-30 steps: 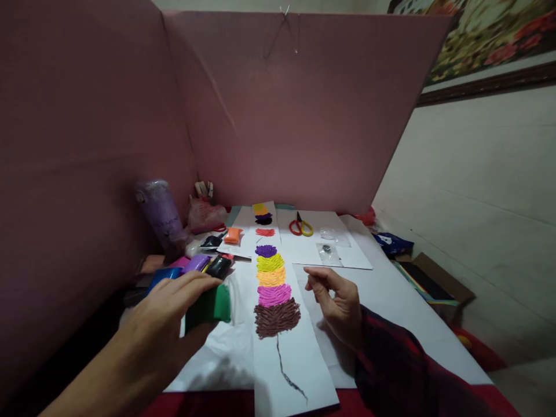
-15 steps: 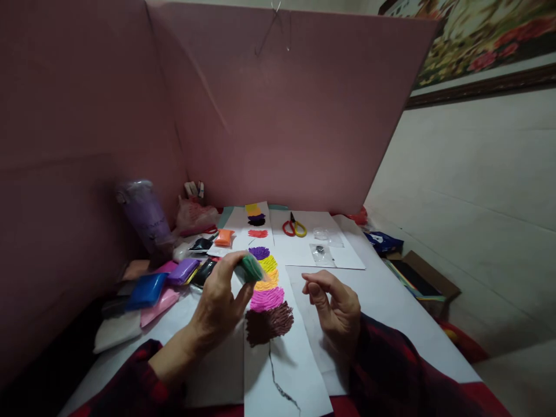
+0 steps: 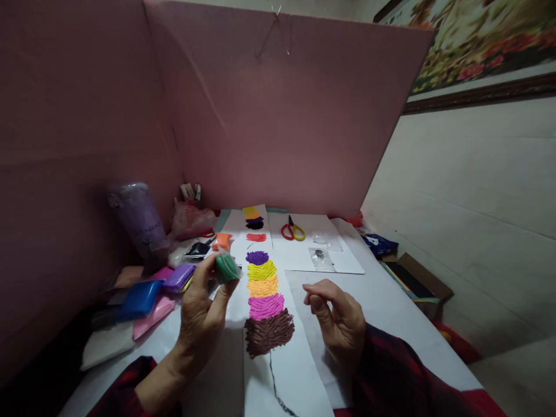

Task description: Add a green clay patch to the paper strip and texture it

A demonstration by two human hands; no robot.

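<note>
Paper strip [image 3: 257,391] bare at its near end save a dark line [image 3: 274,383]; right hand [image 3: 337,319] loosely curled, any hold unclear; five coloured bands [image 3: 269,333] already laid; left hand [image 3: 202,313] pinches a green packet [image 3: 227,268] left of them, no green band yet.

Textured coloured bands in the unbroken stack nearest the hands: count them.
5, on the white paper strip, farthest to nearest: purple band, yellow band, orange band, magenta band, dark brown band. None looks hidden.

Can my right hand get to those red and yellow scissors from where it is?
Probably yes, perhaps with a stretch: only flat white paper appears between the right hand and the scissors, with a small clear bag to the right.
</note>
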